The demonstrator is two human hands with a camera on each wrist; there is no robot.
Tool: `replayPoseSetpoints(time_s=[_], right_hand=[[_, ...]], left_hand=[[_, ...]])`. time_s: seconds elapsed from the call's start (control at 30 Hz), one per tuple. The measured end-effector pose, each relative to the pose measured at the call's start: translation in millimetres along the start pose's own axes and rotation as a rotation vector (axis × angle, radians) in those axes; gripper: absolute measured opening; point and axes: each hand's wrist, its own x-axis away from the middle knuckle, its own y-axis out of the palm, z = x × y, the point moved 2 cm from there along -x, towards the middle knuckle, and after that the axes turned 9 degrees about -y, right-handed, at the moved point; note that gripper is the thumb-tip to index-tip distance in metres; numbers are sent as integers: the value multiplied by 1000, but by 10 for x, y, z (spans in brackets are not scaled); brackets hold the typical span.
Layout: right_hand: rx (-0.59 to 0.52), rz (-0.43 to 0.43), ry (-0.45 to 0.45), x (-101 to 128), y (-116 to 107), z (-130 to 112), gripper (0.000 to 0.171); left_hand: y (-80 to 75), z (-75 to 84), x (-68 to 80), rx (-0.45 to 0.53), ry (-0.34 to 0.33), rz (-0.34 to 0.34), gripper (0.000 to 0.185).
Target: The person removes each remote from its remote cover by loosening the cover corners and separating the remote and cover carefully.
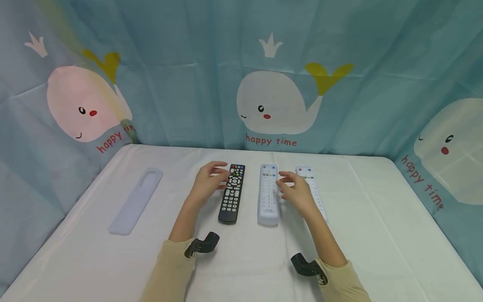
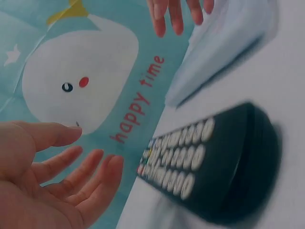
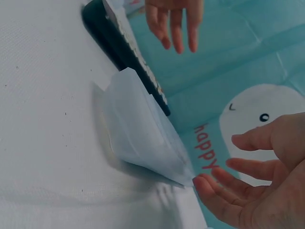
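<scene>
For clean grasp, I'd lower left hand (image 1: 206, 182) onto black remote (image 1: 232, 193), pinch long edges, avoid buttons (image 1: 229, 204); same for right hand (image 1: 297, 192) with pale remote (image 1: 268, 193). Both hands: fingers apart, gripping nothing. Black remote lies on desk (image 1: 385, 235) at left hand's four o'clock; pale one at right hand's nine, near fingers (contact hard to tell).

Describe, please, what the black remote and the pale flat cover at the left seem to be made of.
The black remote looks like hard plastic with a low sheen, given its smooth, moulded shape. The pale flat cover is probably matte silicone or soft plastic, judging by its milky, even surface.
</scene>
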Motion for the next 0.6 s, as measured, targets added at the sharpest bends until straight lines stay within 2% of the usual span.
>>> replayPoseSetpoints(time_s=[0.27, 0.43, 0.6], right_hand=[[9, -10, -9, -8, 1, 35, 47], [-14, -17, 18, -7, 12, 66, 46], [-44, -21, 39, -9, 35, 95, 46]], left_hand=[[412, 106, 47, -29, 13, -72, 45], [634, 78, 64, -19, -6, -108, 43], [776, 27, 88, -42, -38, -132, 43]])
